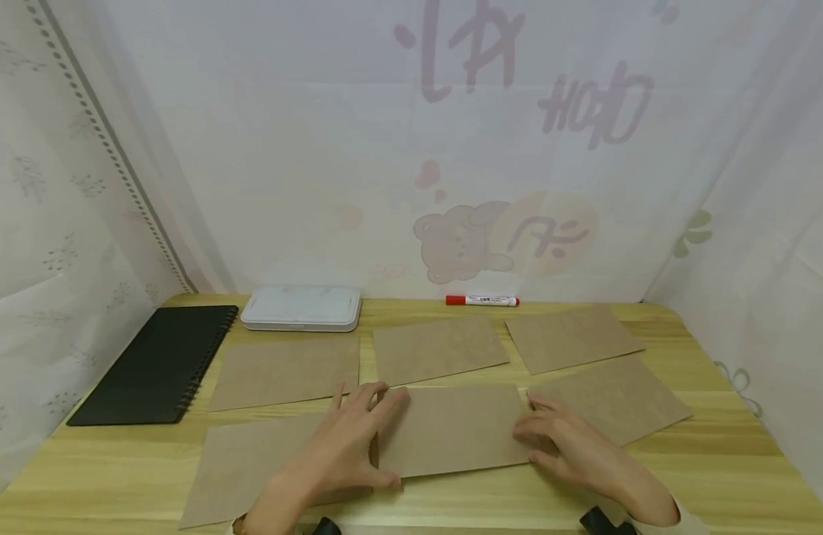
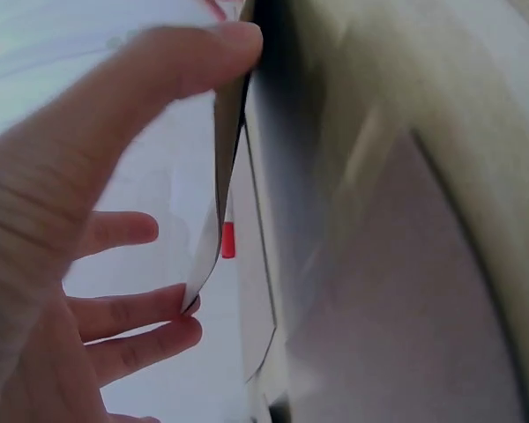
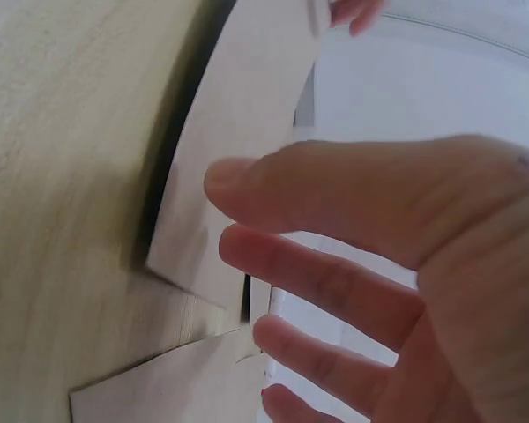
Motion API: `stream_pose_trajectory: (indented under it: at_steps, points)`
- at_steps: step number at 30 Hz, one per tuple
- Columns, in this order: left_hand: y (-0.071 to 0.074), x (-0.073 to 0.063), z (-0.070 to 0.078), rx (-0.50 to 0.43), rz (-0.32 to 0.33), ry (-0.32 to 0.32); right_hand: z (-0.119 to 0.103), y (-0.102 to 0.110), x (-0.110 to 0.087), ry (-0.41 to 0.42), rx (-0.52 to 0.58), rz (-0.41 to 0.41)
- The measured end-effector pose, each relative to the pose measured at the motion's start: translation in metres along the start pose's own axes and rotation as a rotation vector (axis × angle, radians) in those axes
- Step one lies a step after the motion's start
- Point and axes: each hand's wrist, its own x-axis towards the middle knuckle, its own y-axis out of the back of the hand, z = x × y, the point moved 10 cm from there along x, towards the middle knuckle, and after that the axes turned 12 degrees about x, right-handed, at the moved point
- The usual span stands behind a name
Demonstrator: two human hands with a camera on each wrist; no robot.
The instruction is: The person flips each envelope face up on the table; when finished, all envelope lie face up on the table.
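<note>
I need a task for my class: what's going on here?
A person's left grip holds the left end of a brown sheet, and their right grip is at its right end. Similar sheets lie around it on the table. A black notebook and red-capped marker lie untouched farther off.

The right hand [image 1: 575, 449] is bare, its forearm in a pale cream sleeve [image 1: 682, 524] — with a dark, blocky device [image 1: 599, 521] at the wrist. The left hand [image 1: 347, 442], also bare, has a matching black piece [image 1: 327, 527] — and a thin, darkish band [image 1: 238, 525] by the forearm.
</note>
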Motion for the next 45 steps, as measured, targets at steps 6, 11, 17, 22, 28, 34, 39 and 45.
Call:
stream_pose_trajectory:
  at_steps: [6, 11, 17, 22, 28, 34, 39, 45]
  points:
    - [0.009, 0.000, -0.001, 0.019, 0.033, 0.000, -0.001, 0.001, -0.001, 0.011, -0.048, 0.021]
    - [0.018, -0.001, 0.002, 0.049, 0.095, -0.013, -0.001, 0.005, -0.002, -0.003, -0.062, 0.054]
    - [0.029, -0.001, 0.009, 0.024, 0.138, -0.032, 0.009, 0.016, -0.006, -0.072, -0.002, 0.103]
    - [0.043, -0.003, 0.014, -0.012, 0.186, -0.051, 0.013, 0.016, -0.011, -0.097, 0.069, 0.060]
    - [0.054, -0.003, 0.020, -0.022, 0.246, -0.089, 0.017, 0.022, -0.012, -0.140, 0.176, 0.088]
    - [0.056, -0.004, 0.020, -0.043, 0.252, -0.108, 0.017, 0.024, -0.012, -0.180, 0.152, 0.092]
    - [0.050, -0.005, 0.015, -0.074, 0.209, -0.081, 0.011, 0.026, -0.011, -0.189, 0.106, 0.111]
    - [0.043, -0.006, 0.008, -0.285, 0.117, -0.031, 0.001, 0.034, -0.012, -0.164, 0.062, 0.153]
